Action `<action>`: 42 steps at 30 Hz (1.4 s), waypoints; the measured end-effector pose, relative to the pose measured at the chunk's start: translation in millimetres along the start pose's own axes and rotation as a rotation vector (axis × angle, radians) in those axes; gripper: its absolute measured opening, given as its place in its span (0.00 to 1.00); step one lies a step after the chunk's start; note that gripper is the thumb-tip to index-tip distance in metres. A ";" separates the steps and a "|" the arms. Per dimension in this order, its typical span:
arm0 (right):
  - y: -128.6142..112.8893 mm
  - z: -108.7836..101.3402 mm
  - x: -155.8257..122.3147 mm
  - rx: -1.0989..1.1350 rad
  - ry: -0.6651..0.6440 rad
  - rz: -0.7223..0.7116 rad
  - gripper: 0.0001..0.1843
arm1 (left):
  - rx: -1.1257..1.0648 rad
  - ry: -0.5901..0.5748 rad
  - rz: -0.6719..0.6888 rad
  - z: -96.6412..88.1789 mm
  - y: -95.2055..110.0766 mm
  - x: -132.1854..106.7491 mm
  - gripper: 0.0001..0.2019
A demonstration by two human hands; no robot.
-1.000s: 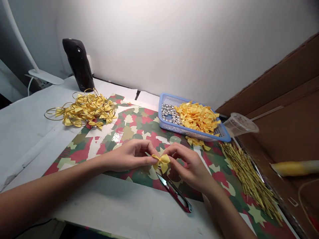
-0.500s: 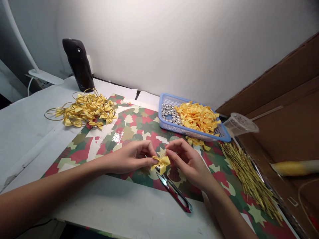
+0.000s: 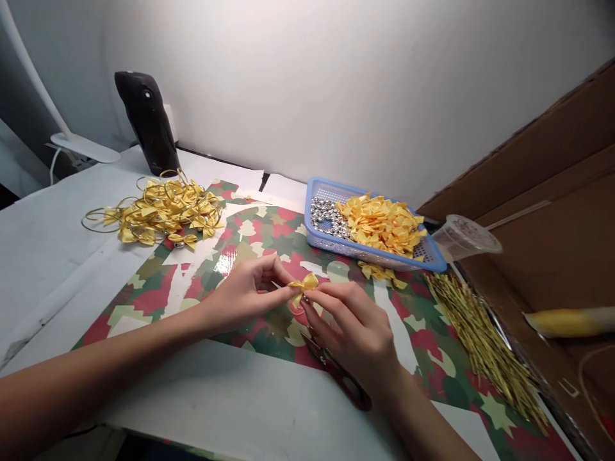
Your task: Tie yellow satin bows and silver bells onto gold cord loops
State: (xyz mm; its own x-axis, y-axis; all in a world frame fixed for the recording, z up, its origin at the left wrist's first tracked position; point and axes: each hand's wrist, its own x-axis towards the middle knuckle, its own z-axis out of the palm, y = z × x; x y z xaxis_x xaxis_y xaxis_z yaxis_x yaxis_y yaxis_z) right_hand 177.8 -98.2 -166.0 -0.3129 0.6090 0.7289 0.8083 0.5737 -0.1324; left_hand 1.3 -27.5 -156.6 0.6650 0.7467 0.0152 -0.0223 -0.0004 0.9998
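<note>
My left hand (image 3: 245, 293) pinches a small yellow ribbon bow (image 3: 302, 285) between thumb and fingertips over the patterned sheet. My right hand (image 3: 353, 326) meets it from the right, fingers closed on the same bow. Red-handled snips (image 3: 353, 388) lie on the table under my right wrist, mostly hidden by the hand. A blue basket (image 3: 379, 258) behind the hands holds yellow bows (image 3: 382, 223) and small silver bells (image 3: 327, 218).
A pile of finished bows on gold loops (image 3: 161, 208) lies at the back left, beside a black device (image 3: 144, 121). Gold twist wires (image 3: 480, 339) lie at the right, near a plastic cup (image 3: 464, 238) and a brown cardboard wall (image 3: 542, 192).
Both hands have lifted the bow slightly up and away from me. My right hand has shifted over the snips and now covers their blades.
</note>
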 end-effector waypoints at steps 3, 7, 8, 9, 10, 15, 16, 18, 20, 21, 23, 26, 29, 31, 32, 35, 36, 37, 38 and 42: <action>1.3 -1.4 -0.5 0.004 0.006 -0.013 0.13 | 0.001 0.033 0.020 0.7 1.2 -0.2 0.09; -3.7 -0.9 -1.7 0.054 0.036 0.072 0.13 | -0.054 0.022 0.012 2.0 4.6 -0.5 0.09; -6.1 -0.2 -2.0 0.114 0.055 0.162 0.13 | -0.080 0.019 0.006 2.3 5.6 -0.5 0.10; -8.5 0.6 -2.3 0.207 0.071 0.286 0.12 | -0.108 0.018 -0.001 2.6 6.4 -0.5 0.10; -10.7 1.4 -2.5 0.337 0.070 0.428 0.12 | -0.139 0.016 -0.009 2.8 7.1 -0.3 0.11; -14.3 6.9 -1.6 1.013 -0.025 0.856 0.13 | -0.209 0.007 -0.048 2.7 7.6 0.7 0.11; -13.8 8.1 -1.3 1.055 -0.013 0.884 0.12 | -0.202 0.006 -0.050 2.5 7.4 0.8 0.11; -12.9 9.7 -0.8 1.066 0.018 0.931 0.08 | -0.184 0.002 -0.048 2.2 7.2 0.8 0.11; -13.1 9.8 -0.3 1.064 0.026 0.945 0.06 | -0.168 0.008 -0.047 2.3 6.9 0.5 0.11; -13.6 9.3 0.0 1.066 0.022 0.941 0.05 | -0.165 0.016 -0.047 2.4 6.7 0.4 0.11; -15.0 7.8 0.5 1.064 0.016 0.946 0.05 | -0.163 0.030 -0.045 3.0 6.1 0.0 0.11; -16.7 6.2 0.5 1.035 0.014 1.017 0.07 | -0.126 0.045 -0.012 3.8 4.9 -0.8 0.11; -16.5 7.0 -0.8 1.092 0.011 1.105 0.09 | 0.019 0.087 0.069 3.8 3.7 -2.1 0.09; -15.5 8.3 -1.6 1.204 -0.010 1.164 0.11 | 0.127 0.117 0.126 3.5 2.8 -3.0 0.07; -15.0 8.8 -1.8 1.269 -0.021 1.193 0.12 | 0.168 0.127 0.147 3.3 2.3 -3.4 0.07; -14.1 9.3 -0.4 1.433 -0.018 1.263 0.12 | 0.227 0.153 0.200 3.2 1.4 -3.7 0.06; -14.1 9.2 0.6 1.479 -0.010 1.281 0.13 | 0.233 0.159 0.219 3.3 1.4 -3.5 0.06; -14.2 9.1 1.7 1.523 -0.004 1.301 0.13 | 0.240 0.164 0.240 3.5 1.5 -3.3 0.06; -14.4 9.1 2.8 1.564 0.003 1.324 0.13 | 0.246 0.169 0.261 3.7 1.7 -3.1 0.06; -15.7 9.6 4.8 1.680 0.038 1.443 0.14 | 0.289 0.186 0.314 4.5 2.0 -3.4 0.06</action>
State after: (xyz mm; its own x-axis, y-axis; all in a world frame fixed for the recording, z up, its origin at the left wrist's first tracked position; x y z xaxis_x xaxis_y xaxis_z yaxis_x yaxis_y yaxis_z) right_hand 158.8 -99.0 -166.9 -0.0500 0.9316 -0.3601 -0.6400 -0.3067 -0.7045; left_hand 2.3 -33.0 -154.5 0.5133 0.7875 0.3412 0.0254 -0.4112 0.9112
